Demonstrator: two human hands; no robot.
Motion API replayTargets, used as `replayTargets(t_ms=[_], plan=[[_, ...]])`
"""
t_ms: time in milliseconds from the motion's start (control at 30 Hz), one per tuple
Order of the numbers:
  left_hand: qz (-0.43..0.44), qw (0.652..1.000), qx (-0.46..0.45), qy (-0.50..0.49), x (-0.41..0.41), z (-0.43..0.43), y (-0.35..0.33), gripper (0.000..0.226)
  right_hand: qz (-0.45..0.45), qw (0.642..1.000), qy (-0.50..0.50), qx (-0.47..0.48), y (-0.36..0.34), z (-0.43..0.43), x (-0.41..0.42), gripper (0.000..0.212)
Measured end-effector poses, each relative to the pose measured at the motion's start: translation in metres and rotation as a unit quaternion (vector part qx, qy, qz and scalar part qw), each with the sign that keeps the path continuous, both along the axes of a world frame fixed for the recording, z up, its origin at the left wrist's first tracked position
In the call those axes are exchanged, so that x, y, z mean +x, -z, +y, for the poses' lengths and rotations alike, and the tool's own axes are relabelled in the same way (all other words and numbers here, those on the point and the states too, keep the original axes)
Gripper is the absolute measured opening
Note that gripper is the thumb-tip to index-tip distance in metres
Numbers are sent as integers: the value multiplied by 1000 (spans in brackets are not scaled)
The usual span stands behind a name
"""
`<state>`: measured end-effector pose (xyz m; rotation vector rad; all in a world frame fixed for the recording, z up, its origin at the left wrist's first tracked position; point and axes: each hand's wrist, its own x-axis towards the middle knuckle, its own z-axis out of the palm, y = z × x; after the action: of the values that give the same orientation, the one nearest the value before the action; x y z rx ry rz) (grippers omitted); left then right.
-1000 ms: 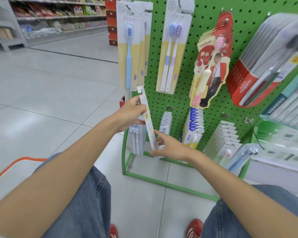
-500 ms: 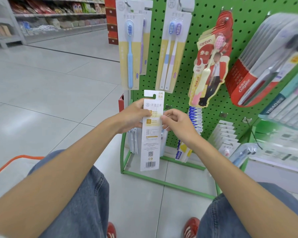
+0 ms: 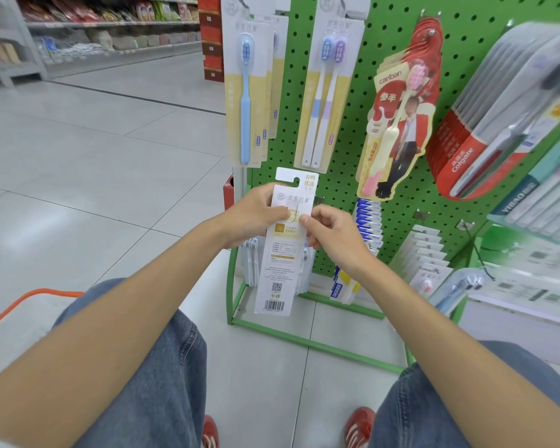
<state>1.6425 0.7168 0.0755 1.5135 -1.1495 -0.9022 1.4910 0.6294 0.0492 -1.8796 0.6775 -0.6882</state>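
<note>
An orange basket handle (image 3: 23, 302) lies at far left. The left hand (image 3: 256, 215) pinches the toothbrush pack (image 3: 282, 263) by its upper left edge, thumb on the printed back and fingers curled behind. The pack hangs upright, barcode end down, its hook slot free, just below the blue toothbrush card (image 3: 246, 92). The right hand (image 3: 333, 234) pinches the upper right edge, in front of the green pegboard rack (image 3: 395, 21). 1 second ago the pack stood edge-on with the right hand at its lower end; now its back faces the camera and both hands grip near the top, so I judge it is being read or lined up for a peg
</note>
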Motion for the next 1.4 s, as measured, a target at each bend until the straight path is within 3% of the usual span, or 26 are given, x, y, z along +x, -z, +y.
replayTargets(t_ms=[333,567,633,700,767,867,1067,1167,1300,1400], plan=[[-11,1000,5,10,-4,3,0,41,-73,996,46,37,-4,1,4,15],[162,983,71,49,12,-1,-3,38,-109,979,39,169,-8,0,7,35],[121,985,117,42,18,-4,5,35,-124,972,35,194,-9,3,8,46],[23,981,187,49,23,-5,12,34,-158,960,30,230,-11,5,6,55],[-54,957,276,63,26,-4,16,55,-201,941,23,272,-13,4,4,57],[-64,925,372,44,30,2,16,96,-237,926,13,293,-13,2,-1,48],[-12,925,378,-42,42,13,15,133,-262,914,-1,309,-10,7,-4,27],[-27,921,377,-97,52,23,11,120,-245,892,52,376,-3,8,-3,29],[-27,931,322,-171,69,40,-3,94,-205,835,119,496,6,12,7,28],[-43,933,297,-199,78,54,-6,94,-94,846,122,510,7,20,24,21]])
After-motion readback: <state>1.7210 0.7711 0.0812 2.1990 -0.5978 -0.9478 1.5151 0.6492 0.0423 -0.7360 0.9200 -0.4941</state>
